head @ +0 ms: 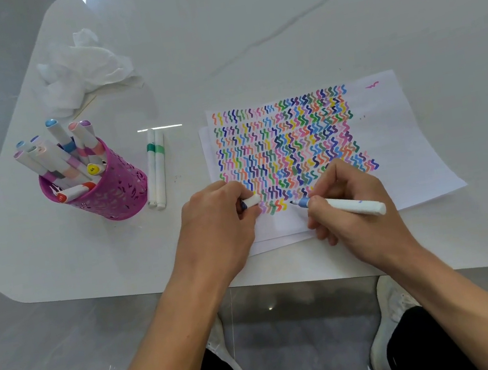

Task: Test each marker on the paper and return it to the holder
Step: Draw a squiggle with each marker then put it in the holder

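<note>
One camera is working here, riding on the person's head and looking forward and steeply down, close over the near edge of the table (245, 40). Its wide lens is taking in the paper (404, 134), the left hand (219, 217), the right hand (350, 200) and the shoes (388, 299) below.

I saw that the table (243, 25) was glossy and white, like veined stone. The paper (408, 158) at centre right looked matt. The marker (351, 204) and its cap (253, 200) were of smooth white plastic. The holder (122, 191) at left had a perforated wall. The tissue (80, 70) at upper left looked soft and crumpled.
</note>
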